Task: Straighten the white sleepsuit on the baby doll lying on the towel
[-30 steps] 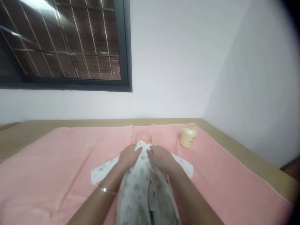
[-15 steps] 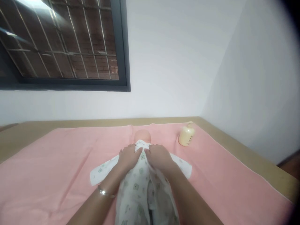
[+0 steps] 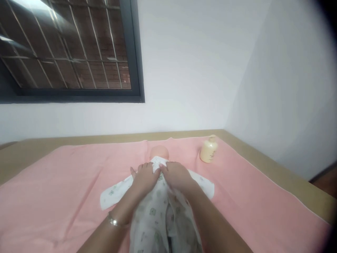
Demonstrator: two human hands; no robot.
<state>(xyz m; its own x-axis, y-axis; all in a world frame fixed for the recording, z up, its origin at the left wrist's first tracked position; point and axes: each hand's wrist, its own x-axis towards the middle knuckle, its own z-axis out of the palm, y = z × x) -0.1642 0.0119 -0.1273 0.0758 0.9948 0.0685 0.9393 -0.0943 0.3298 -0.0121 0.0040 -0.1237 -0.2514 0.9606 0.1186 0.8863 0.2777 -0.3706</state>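
Observation:
A baby doll lies on the pink sheet, its smooth bald head (image 3: 159,151) pointing away from me. It wears a white baby gown (image 3: 152,214) with a small green print, and the sleeves stretch out to both sides. My left hand (image 3: 145,178) rests on the left of the doll's upper body, fingers spread, one sticking out sideways over the sleeve. On the right side, my right hand (image 3: 177,175) lies flat with its thumb towards the middle. The two thumbs nearly meet below the neckline. The doll's hands are not visible.
A cream pump bottle (image 3: 209,150) stands on the pink sheet (image 3: 65,175) to the right beyond the doll. Under the sheet is a tan surface (image 3: 250,154) against white walls. A dark-framed barred window (image 3: 79,92) is at upper left.
My left hand's fingers have spread a little, with one now lifted out to the left. My right hand has hardly moved. The view has shifted slightly.

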